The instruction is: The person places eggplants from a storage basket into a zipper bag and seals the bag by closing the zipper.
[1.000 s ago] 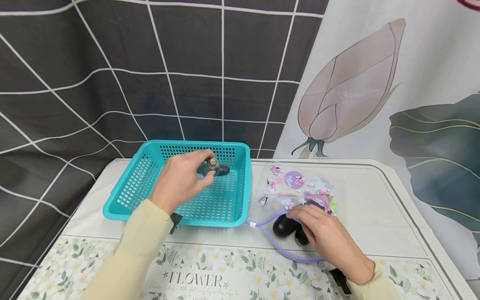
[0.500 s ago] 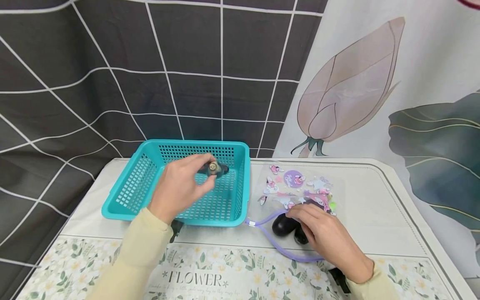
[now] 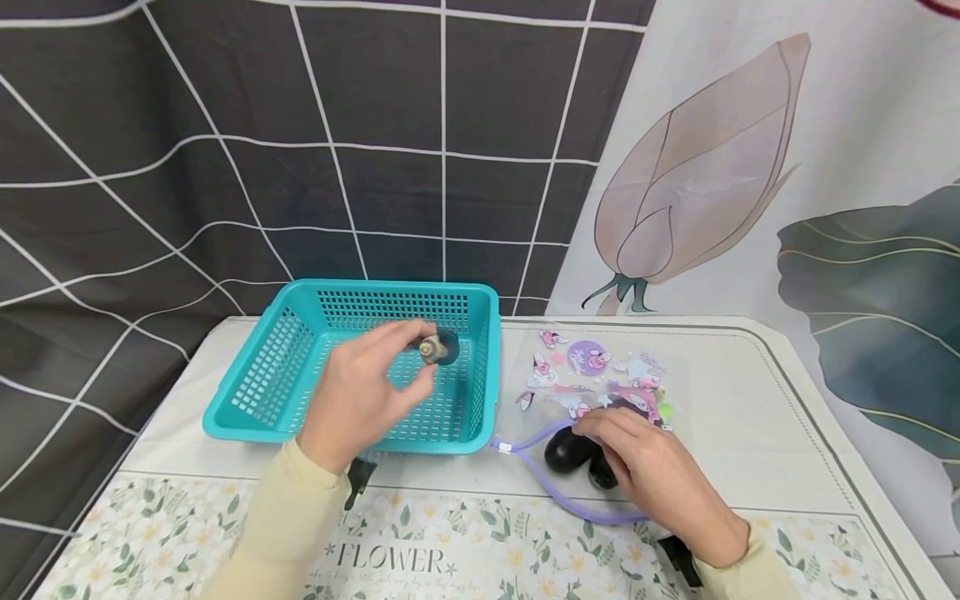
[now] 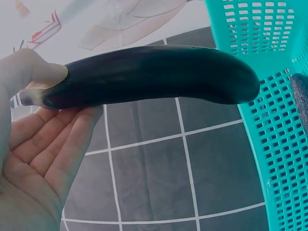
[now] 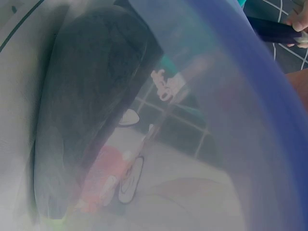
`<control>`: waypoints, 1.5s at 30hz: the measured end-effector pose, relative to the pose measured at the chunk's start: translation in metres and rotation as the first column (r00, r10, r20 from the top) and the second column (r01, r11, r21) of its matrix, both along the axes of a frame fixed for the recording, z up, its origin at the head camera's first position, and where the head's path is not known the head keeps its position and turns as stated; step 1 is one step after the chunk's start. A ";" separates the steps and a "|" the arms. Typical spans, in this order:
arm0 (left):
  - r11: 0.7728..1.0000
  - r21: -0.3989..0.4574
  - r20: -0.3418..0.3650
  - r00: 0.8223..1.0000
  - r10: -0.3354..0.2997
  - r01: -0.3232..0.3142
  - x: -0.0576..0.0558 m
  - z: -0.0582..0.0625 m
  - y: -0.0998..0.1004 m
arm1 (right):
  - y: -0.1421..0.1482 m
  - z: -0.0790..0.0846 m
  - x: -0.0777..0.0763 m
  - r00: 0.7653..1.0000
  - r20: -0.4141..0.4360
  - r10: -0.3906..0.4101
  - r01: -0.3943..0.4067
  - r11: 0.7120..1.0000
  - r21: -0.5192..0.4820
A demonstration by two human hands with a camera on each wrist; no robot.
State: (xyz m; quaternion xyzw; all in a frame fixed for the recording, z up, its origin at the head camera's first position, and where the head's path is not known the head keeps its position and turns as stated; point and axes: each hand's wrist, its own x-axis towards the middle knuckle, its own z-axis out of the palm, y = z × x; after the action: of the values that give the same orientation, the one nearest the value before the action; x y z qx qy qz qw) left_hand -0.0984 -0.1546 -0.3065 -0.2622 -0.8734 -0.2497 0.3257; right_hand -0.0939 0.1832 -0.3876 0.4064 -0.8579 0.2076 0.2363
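My left hand [image 3: 363,387] pinches a long dark eggplant [image 4: 154,77] near its pale stem, thumb on one side and fingers on the other. The eggplant hangs over the turquoise basket [image 3: 491,392], stem up, seen almost end-on in the head view. At the right, my right hand [image 3: 660,475] grips the mouth of a clear zip bag [image 3: 588,358] printed with pink cartoon figures and edged in purple. Two dark rounded ends, looking like eggplants [image 3: 567,451], show at the bag's opening. The right wrist view shows a dark vegetable [image 5: 91,96] through hazy plastic; the right fingertips are hidden there.
A dark, rough-skinned thing [image 4: 301,96] lies in the basket at the left wrist view's edge. Beneath everything is a white table cover [image 3: 750,400] with a floral front band. Behind stands a dark curtain [image 3: 375,192] with white grid lines.
The eggplant's stem end has tipped slightly right and toward me as my left hand turned and lowered a little. The right hand and bag stay as they were.
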 end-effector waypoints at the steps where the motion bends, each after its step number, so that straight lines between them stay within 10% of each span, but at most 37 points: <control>1: 1.000 0.004 -0.005 1.000 -0.002 0.002 0.001 0.000 0.000 | 0.000 0.000 0.000 1.000 0.001 -0.001 0.001 1.000 0.000; 24: 0.973 0.186 -0.103 0.988 -0.119 0.136 0.021 -0.009 0.014 | 0.000 -0.002 -0.001 1.000 -0.011 0.004 -0.004 1.000 -0.010; 45: 0.906 0.218 -0.263 0.916 -0.302 0.362 0.031 -0.014 0.032 | 0.000 -0.002 -0.003 1.000 -0.003 0.021 -0.021 1.000 -0.016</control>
State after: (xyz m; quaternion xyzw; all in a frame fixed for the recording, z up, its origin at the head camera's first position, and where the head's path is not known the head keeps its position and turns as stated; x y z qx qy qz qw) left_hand -0.0672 -0.1222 -0.3209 -0.3887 -0.7326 -0.3842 0.4058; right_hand -0.0965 0.1831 -0.3895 0.4138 -0.8515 0.2163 0.2386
